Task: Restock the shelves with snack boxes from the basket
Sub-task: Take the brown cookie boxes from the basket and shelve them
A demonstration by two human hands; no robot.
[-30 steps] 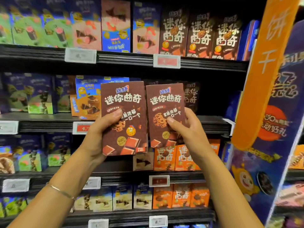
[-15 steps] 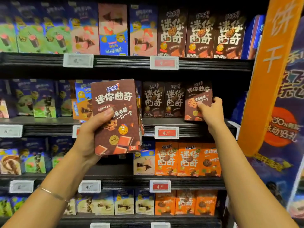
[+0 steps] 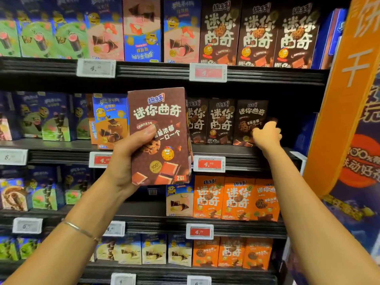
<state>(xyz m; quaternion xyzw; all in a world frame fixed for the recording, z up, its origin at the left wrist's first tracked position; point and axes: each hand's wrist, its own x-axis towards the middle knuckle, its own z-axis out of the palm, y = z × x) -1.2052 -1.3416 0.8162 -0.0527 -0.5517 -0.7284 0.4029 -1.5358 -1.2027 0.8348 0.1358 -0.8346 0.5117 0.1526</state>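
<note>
1. Shelves fill the view, four dark tiers packed with snack boxes, each standing upright and facing out.
2. An orange banner runs down the right side, in front of the shelf ends.
3. A brown box is upright in the air in front of the second tier, hiding part of the row behind it.
4. The left hand grips this box from its left side, thumb across the front, fingers behind.
5. A shelved box of the same brown kind stands on the second tier, rightmost of three, touching its neighbour.
6. The right hand, blurred, holds the shelved box at its right edge, thumb on the front.
7. A red tag sits on the shelf edge below these three.
8. A thin bracelet circles the left wrist.
</note>
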